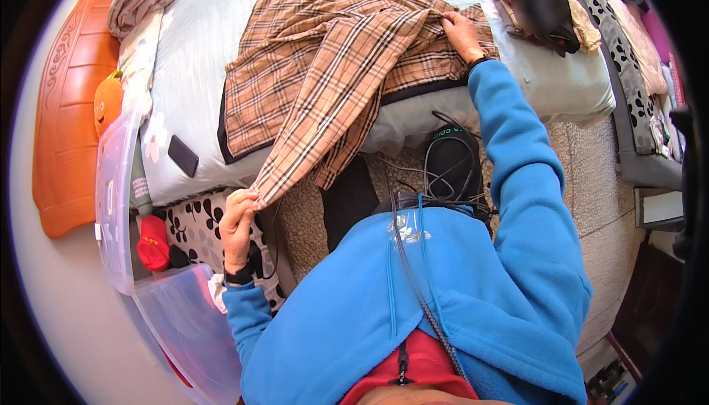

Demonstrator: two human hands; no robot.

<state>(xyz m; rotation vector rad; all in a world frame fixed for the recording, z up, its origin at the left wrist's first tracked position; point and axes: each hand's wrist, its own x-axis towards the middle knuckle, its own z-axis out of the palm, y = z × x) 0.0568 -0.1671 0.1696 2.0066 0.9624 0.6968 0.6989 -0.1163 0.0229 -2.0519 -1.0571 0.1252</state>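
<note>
Right now my left hand (pixel 238 220) pinches the cuff end of a long sleeve of the tan-and-brown checked cotton shirt (pixel 325 65), fingers pressed together on the cloth down at about eight o'clock. My right hand (pixel 461 32) lies up at one o'clock, fingers closed on a fold near the shirt's collar or shoulder; I cannot tell exactly which seam. The shirt itself lies spread across the pale blue bed (pixel 192 43), the sleeve stretched off the mattress edge toward me.

I judge it light and limp: soft woven fabric that sags wherever it is not held and creases easily, though it is not slippery. Taking hold at hems, cuffs and seams looks best, since those edges are thicker. A small black phone (pixel 182 155) lies on the bed at nine o'clock, and a clear plastic storage box (pixel 118 206) stands beside my left arm.
</note>
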